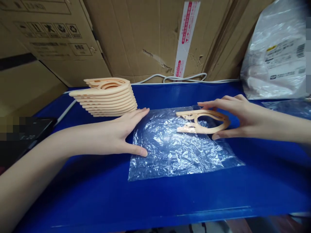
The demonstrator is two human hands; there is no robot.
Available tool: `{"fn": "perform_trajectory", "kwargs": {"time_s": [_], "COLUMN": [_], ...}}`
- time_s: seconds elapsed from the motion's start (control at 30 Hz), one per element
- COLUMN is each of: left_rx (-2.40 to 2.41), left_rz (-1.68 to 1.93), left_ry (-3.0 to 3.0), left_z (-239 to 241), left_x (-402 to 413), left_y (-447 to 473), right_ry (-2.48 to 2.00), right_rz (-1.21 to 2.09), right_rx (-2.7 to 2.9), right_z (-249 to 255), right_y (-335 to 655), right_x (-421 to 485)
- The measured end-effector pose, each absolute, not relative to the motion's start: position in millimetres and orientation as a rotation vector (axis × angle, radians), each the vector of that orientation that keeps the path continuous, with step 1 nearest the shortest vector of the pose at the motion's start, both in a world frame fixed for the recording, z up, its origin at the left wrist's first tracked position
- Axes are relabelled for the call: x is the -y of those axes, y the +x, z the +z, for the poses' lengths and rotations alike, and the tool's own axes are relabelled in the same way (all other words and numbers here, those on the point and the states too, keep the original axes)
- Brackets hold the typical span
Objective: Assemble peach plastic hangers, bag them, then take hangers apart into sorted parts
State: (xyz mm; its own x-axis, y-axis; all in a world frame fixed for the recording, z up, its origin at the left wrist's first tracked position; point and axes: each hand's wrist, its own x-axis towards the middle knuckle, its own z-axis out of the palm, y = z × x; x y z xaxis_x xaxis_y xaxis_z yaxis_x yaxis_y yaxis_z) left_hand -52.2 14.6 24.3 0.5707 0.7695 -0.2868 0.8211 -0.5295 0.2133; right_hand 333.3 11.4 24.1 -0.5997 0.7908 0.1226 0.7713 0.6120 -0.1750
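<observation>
A clear plastic bag (170, 152) lies crinkled and flat on the blue surface. My left hand (121, 132) rests at its left edge, thumb spread away from the fingers, holding nothing. Over the bag's upper right part is a single peach-coloured folding hanger (211, 130), folded up. Its rounded end sits between the thumb and fingers of my right hand (239, 115); I cannot tell whether its left end is inside the film or on top. Just beyond my left fingertips stands a neat stack of matching folded hangers (109, 100).
Large cardboard boxes (145, 38) wall off the back and left. A white cable (179, 77) runs along their base. At the back right stands a filled plastic bag with a printed label (274, 55). A black device (31, 132) sits at the left edge of the blue tabletop (155, 204).
</observation>
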Motion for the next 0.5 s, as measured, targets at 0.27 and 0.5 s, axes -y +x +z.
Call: {"fn": "perform_trajectory", "kwargs": {"time_s": [0.27,0.5], "left_rx": [-1.298,-1.239], "left_rz": [-0.179,-0.144], "left_ry": [2.459,2.477], "left_z": [21.9,20.9], "left_x": [-10.7,-6.0], "left_y": [-45.7,-42.4], "right_ry": [-1.221,-1.183], "right_rz": [0.032,0.071], "right_rx": [2.565,2.613], "right_z": [26.8,23.8], "right_y": [336.2,324.6], "right_x": [-17.5,-12.3]}}
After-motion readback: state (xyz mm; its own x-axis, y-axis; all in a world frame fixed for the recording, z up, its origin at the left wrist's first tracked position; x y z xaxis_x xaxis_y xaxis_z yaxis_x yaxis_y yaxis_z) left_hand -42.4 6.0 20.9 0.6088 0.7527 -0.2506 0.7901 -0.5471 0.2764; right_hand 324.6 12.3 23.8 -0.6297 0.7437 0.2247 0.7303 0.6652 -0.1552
